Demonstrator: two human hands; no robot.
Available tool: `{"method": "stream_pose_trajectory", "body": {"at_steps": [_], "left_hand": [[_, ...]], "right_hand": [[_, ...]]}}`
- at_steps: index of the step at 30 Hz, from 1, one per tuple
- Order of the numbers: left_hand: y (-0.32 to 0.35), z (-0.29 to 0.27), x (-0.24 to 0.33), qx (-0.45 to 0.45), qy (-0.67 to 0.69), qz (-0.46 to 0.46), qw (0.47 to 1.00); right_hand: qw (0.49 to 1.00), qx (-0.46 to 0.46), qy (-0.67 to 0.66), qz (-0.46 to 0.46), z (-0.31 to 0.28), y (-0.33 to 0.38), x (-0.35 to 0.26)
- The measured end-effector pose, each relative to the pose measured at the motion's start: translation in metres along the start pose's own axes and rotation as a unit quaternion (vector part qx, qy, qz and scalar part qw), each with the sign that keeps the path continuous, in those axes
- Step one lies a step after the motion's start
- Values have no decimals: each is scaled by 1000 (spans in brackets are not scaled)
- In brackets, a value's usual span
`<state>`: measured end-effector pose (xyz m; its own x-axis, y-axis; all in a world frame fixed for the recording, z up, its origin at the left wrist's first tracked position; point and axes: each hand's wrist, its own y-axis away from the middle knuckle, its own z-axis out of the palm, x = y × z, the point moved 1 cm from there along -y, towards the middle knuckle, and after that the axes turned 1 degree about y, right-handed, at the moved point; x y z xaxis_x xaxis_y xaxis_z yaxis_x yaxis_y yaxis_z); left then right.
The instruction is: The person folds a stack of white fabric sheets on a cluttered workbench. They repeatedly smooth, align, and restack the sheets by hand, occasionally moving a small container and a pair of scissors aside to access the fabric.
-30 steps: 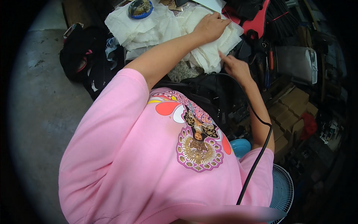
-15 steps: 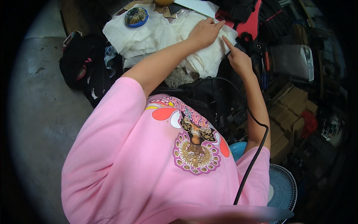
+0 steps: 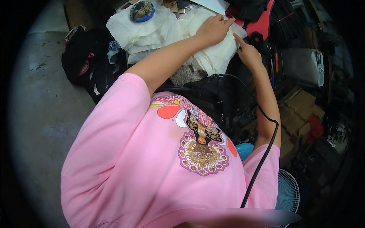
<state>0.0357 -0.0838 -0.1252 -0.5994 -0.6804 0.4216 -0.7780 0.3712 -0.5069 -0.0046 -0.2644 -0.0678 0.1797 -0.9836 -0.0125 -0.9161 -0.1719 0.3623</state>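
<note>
A pile of thin white cloth sheets [image 3: 150,36] with frayed edges lies across the work surface in front of me. My left hand [image 3: 215,30] rests on the right part of the pile, palm down, with fingers stretched toward the far right edge. Just right of it, my right hand [image 3: 249,56] points its index finger at the cloth's right edge, the other fingers bent and partly hidden. Neither hand shows anything gripped. On the pile's far left sits a round blue-rimmed container [image 3: 142,11] with mottled, brownish contents.
A black cable [image 3: 262,161] runs along my right arm. Dark fabric [image 3: 85,62] heaps at the left. A red item [image 3: 260,26] lies beyond my right hand, with a grey case [image 3: 302,66], cardboard boxes [image 3: 298,108] and a fan [image 3: 289,190] on the right.
The view has shifted slightly, so the cloth pile and container sit higher in the picture. Both hands stay at the pile's right side, the right index finger still extended.
</note>
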Motion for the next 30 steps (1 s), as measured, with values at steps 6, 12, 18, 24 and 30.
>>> {"method": "stream_pose_trajectory", "body": {"at_steps": [6, 12, 18, 24, 30], "left_hand": [[0, -1, 0, -9, -8, -3, 1000], [1, 1, -1, -20, 1, -13, 1000], [-8, -3, 0, -70, 56, -71, 993], [-11, -60, 6, -68, 73, 2, 995], [24, -90, 7, -201, -134, -117, 963]], "right_hand": [[978, 106, -139, -114, 1, 53, -11], [974, -42, -18, -223, 24, 82, -10], [972, 76, -161, -152, 18, 88, 0], [977, 105, -170, -80, 43, 80, -19], [962, 126, -235, -50, 60, 82, -23]]}}
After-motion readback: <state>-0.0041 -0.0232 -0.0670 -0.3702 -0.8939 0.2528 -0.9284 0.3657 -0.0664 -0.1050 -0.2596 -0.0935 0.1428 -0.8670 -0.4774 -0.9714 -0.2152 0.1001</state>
